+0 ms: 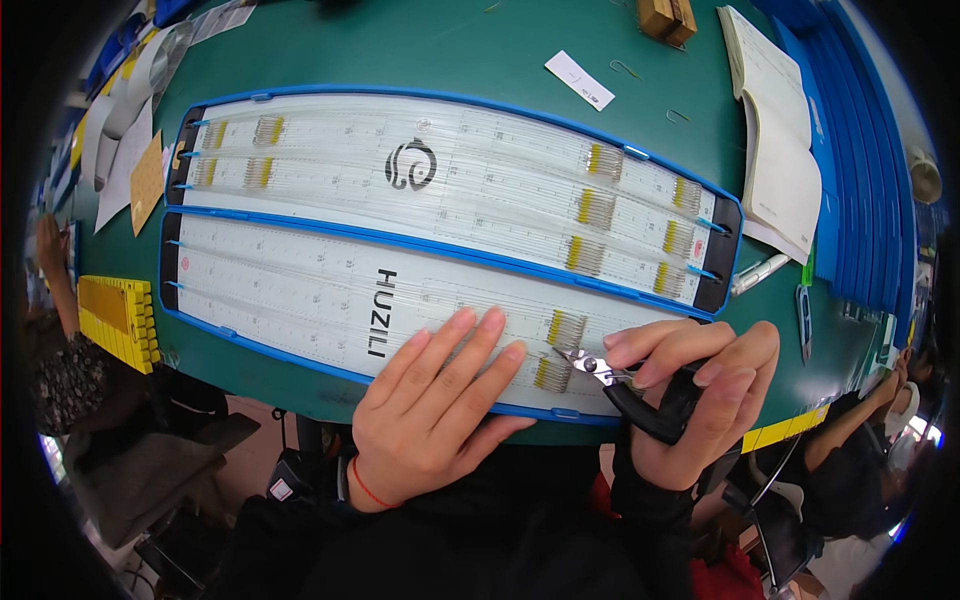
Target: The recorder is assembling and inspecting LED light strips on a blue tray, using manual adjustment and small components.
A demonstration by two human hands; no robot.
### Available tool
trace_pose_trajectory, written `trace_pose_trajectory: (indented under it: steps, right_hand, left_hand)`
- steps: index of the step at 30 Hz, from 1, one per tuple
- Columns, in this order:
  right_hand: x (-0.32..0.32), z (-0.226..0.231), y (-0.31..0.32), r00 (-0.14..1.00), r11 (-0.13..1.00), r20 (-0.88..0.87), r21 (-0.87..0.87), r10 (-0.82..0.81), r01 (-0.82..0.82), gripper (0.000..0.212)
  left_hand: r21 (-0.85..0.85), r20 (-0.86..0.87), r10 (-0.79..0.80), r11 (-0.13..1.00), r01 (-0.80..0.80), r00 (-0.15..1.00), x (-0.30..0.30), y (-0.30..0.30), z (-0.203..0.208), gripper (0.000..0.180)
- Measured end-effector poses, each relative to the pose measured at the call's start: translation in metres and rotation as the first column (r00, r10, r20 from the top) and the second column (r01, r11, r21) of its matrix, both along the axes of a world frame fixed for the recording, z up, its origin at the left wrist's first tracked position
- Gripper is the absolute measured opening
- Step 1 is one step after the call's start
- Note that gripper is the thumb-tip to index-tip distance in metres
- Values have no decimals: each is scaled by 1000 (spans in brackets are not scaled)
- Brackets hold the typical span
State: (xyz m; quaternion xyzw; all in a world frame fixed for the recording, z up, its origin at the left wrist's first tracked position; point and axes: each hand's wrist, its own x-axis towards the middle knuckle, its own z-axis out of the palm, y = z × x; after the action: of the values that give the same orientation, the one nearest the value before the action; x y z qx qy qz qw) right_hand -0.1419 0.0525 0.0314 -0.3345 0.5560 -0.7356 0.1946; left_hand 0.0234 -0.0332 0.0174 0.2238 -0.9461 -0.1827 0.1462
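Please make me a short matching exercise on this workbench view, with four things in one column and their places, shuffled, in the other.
Things:
1. Black-handled cutters
2. Blue-edged case
3. Notebook
4. Wooden block

Places:
A. Lying open toward the right side of the green table
B. Flat beneath the left grip
C. At the top edge of the view
D. Held in the right grip

Right pairs: 1-D, 2-B, 3-A, 4-C
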Motion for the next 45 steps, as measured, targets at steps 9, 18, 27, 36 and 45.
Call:
trace_pose_trajectory:
  steps: [9, 18, 27, 36, 45]
  right_hand:
    - [1, -3, -5, 1000, 997, -2, -77, 20, -20, 26]
    - [1, 1, -1, 993, 992, 6, -50, -119, 119, 25]
    - [2, 1, 0, 992, 990, 2, -58, -127, 127, 27]
    - [2, 4, 4, 994, 994, -21, -14, -110, 110, 26]
    - [5, 3, 2, 991, 991, -20, -31, -134, 133, 26]
  left_hand:
    - [20, -7, 12, 1000, -12, 1000, -2, 1, 0, 47]
    - [46, 17, 15, 999, -16, 1000, -2, 1, 2, 49]
    - [61, 18, 10, 998, -11, 1000, -2, 0, 4, 47]
    - [7, 55, 7, 1000, -8, 998, -3, 0, 5, 45]
    - [-20, 82, 4, 1000, -2, 997, -2, 0, 5, 44]
